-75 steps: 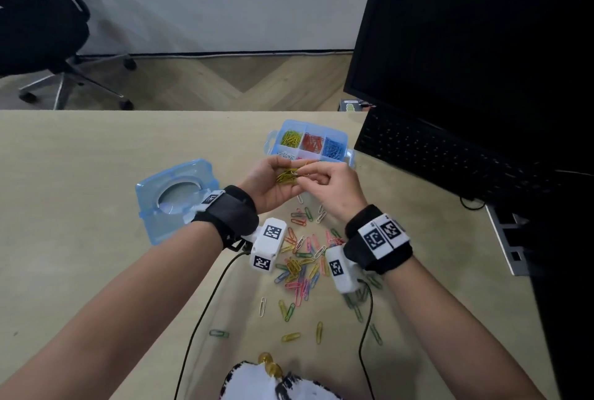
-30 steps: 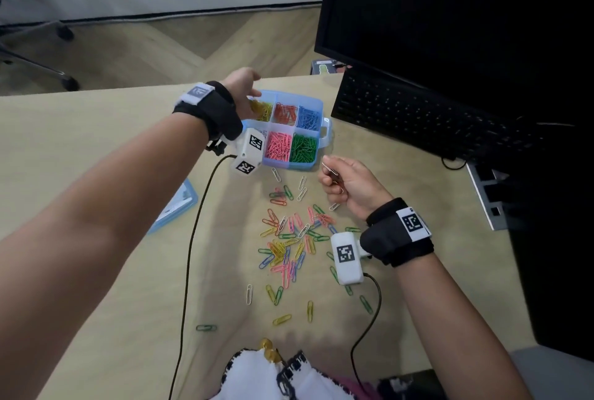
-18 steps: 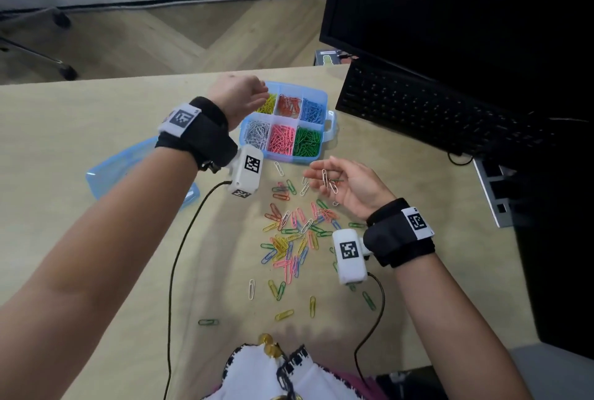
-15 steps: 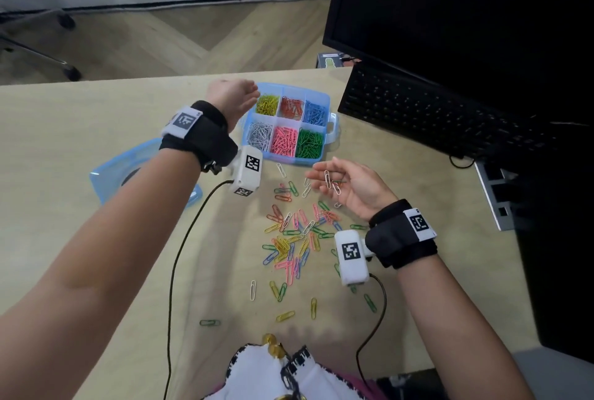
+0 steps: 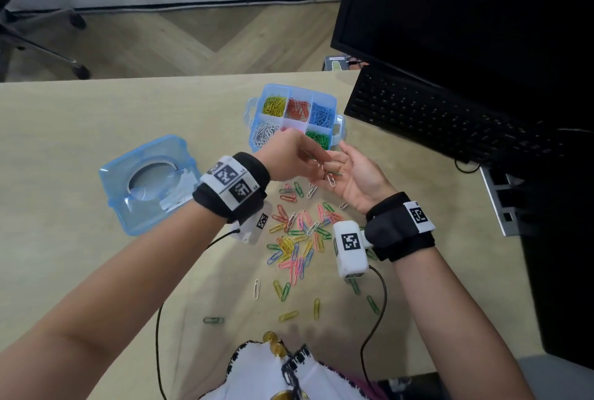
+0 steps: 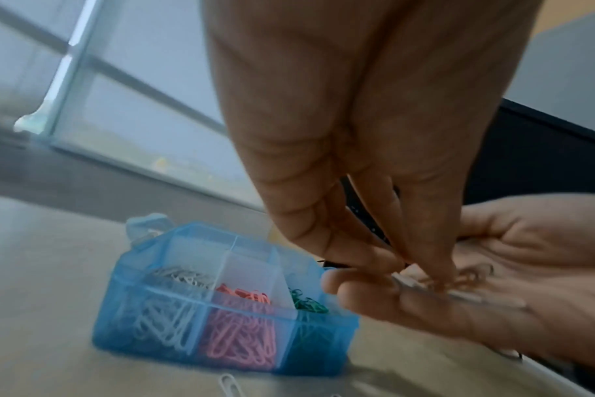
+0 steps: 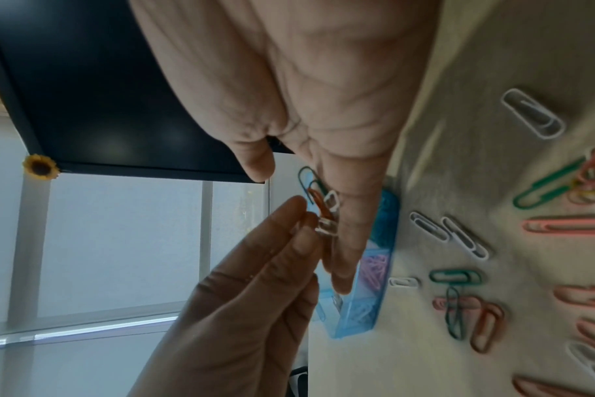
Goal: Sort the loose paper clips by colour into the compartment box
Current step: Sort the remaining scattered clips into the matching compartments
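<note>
The blue compartment box (image 5: pixel 340 129) stands open at the back of the desk with yellow, red, blue, white, pink and green clips sorted in it. It also shows low in the left wrist view (image 6: pixel 119 330). My right hand (image 5: pixel 347 168) lies palm up just in front of the box, fingers relaxed, with a few clips (image 5: pixel 326 174) resting on them: white, red and green (image 7: pixel 326 206). My left hand (image 5: pixel 316 163) reaches over and pinches at these clips with thumb and fingertips (image 6: pixel 425 271). The loose clips (image 5: pixel 299 238) lie in a mixed pile under both wrists.
The box's blue lid (image 5: pixel 148 184) lies on the desk to the left. A black keyboard (image 5: pixel 450 119) and monitor (image 5: pixel 466 13) fill the right side. Stray clips (image 5: pixel 286 316) and a black cable (image 5: pixel 373 319) lie near the front edge.
My left hand has come back from the box's yellow compartment to my right hand. The right hand has turned palm up with the clips on it.
</note>
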`<control>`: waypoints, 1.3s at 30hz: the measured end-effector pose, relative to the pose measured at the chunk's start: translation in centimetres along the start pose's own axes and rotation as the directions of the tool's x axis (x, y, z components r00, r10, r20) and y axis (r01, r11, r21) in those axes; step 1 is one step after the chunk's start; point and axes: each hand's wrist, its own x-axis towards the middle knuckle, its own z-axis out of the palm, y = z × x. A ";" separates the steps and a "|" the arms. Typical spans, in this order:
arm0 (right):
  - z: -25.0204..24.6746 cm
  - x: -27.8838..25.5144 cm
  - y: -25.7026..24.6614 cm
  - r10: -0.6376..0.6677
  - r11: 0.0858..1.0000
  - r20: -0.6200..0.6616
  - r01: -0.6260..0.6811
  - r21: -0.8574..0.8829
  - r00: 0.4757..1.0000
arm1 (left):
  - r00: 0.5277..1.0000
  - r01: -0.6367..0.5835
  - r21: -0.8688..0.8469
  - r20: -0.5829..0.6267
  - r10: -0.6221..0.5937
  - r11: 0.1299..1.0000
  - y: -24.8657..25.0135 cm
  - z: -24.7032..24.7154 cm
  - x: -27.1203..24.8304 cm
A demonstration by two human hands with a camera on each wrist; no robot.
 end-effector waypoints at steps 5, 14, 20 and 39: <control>0.1 0.1 0.2 -0.006 1.000 -0.002 0.006 0.017 1.000 | 0.993 -0.048 0.116 -0.100 0.060 0.992 0.2 1.1 0.1; 0.0 -0.2 -0.2 0.012 0.999 0.074 -0.015 0.044 0.997 | 0.939 -0.299 0.137 -0.135 0.317 0.944 -0.3 2.0 0.1; 0.1 0.1 -0.1 0.011 1.000 0.087 -0.013 0.019 0.996 | 0.965 -0.207 0.064 -0.150 0.215 0.976 -0.3 1.8 0.2; 7.0 3.9 -1.3 -0.018 0.907 -0.019 0.009 -0.420 1.000 | 0.876 0.031 -0.789 -0.274 -0.396 0.614 -4.3 -1.4 -2.9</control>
